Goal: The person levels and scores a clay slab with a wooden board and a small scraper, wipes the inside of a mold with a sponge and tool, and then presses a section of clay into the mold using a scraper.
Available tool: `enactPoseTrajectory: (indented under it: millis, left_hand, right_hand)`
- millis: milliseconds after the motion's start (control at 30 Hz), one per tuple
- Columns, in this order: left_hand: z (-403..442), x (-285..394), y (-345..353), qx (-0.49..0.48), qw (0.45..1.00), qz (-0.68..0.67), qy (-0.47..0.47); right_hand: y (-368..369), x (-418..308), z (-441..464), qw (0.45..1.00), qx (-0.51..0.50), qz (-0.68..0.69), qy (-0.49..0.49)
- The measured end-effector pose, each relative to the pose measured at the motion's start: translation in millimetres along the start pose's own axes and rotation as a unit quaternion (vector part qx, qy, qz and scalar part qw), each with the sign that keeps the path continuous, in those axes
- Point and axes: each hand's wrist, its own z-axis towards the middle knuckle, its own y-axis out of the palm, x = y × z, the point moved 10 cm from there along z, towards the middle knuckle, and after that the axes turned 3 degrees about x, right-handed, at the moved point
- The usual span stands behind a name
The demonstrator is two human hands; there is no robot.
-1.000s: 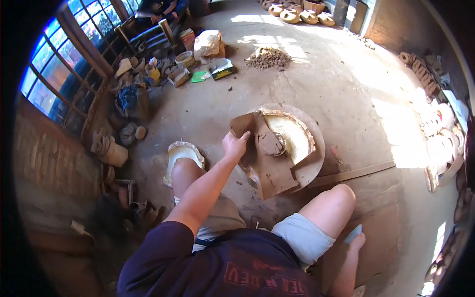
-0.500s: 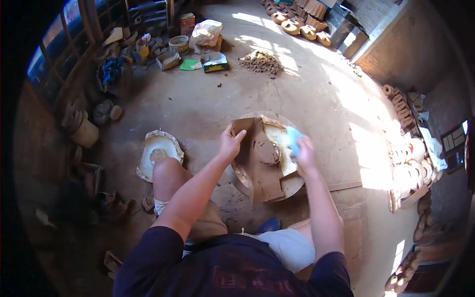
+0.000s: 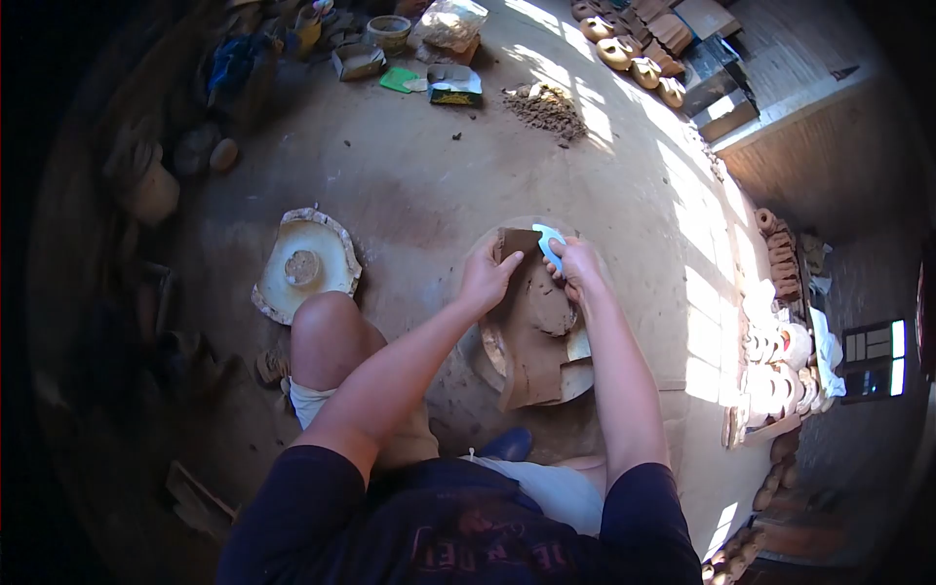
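My left hand [image 3: 489, 276] grips the upper left edge of a brown clay slab [image 3: 536, 356], which lies over a round plaster mould [image 3: 577, 380]. A rounded lump of clay [image 3: 552, 310] rests on the middle of the slab. Closed around a light blue, flat curved tool [image 3: 549, 242], my right hand [image 3: 577, 268] is at the far side of the mould. The tool's tip is by the raised corner of the slab, near my left fingers; whether they touch is unclear.
A second white mould [image 3: 327, 255] stands on the floor by my left knee. Beyond are a heap of clay crumbs [image 3: 548, 109], an open box [image 3: 454, 85], a green piece [image 3: 398, 79] and a bucket [image 3: 388, 35]. Clay pots [image 3: 616, 54] line the far right wall.
My right hand came up from beside my right leg to the mould, then moved left with the blue tool to the slab's raised corner. My left hand keeps its hold. The view has shifted.
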Motion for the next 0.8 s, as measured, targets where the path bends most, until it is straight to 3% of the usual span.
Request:
enactPoseTrajectory:
  millis: [333, 433, 633, 667, 700, 767, 800]
  left_hand:
    - [5.6, -0.1, -0.3, 0.012, 1.000, 0.024, -0.015]
    - [14.7, -12.2, -1.5, 0.009, 1.000, 0.026, -0.007]
    - [20.9, -0.9, 0.7, -0.011, 0.999, -0.028, -0.011]
    - [22.5, 4.3, -0.1, -0.005, 0.998, -0.060, 0.002]
    - [25.9, 8.3, -1.6, 0.001, 0.996, -0.091, 0.016]
    - [29.2, 18.8, -25.9, 0.116, 0.988, -0.102, 0.024]
    - [24.5, 35.7, -40.2, 0.175, 0.978, -0.109, 0.021]
  right_hand:
    - [5.0, 19.2, 0.3, 0.996, -0.024, 0.019, 0.090]
    - [25.3, 14.6, -13.1, 0.993, -0.085, -0.031, 0.080]
    - [53.9, 13.6, -40.6, 0.983, -0.103, -0.150, 0.036]
    - [58.6, 13.6, -51.4, 0.957, -0.141, -0.252, 0.021]
    - [62.4, 15.2, -62.6, 0.947, -0.175, -0.269, 0.021]
    - [63.0, 17.6, -81.6, 0.921, -0.243, -0.304, 0.019]
    - [52.5, 8.2, -81.1, 0.929, -0.218, -0.298, -0.005]
